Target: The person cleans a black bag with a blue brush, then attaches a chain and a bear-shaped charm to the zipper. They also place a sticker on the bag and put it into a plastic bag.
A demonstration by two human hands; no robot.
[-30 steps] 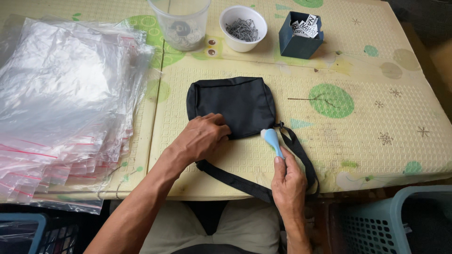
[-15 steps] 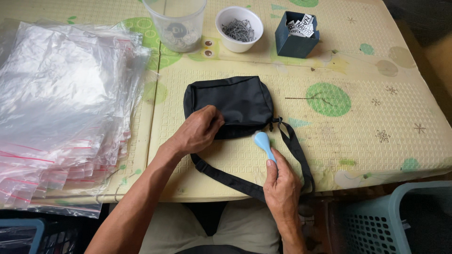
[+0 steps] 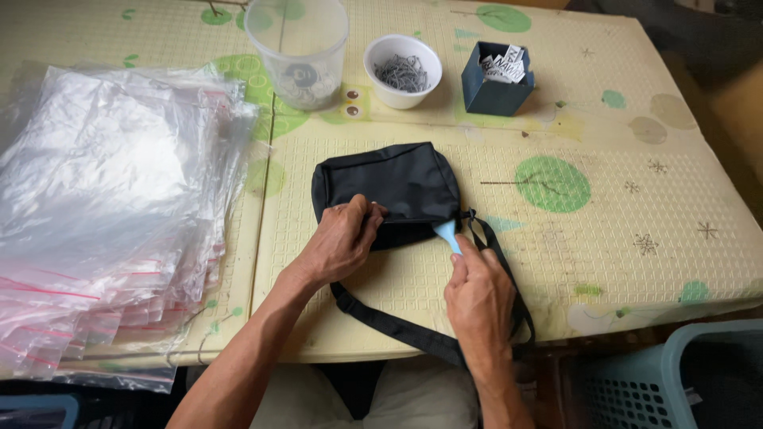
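Black fabric bag lies flat, strap looped toward the table edge; left hand grips its lower edge, right hand pinches a light-blue tool.

Open table to the right, clutter left and behind

Bare table lies right of the black bag; plastic bags crowd left, cup, bowl, box behind.

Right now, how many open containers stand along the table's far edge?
3: clear plastic cup at left, white bowl of metal clips in the middle, dark blue box at right.
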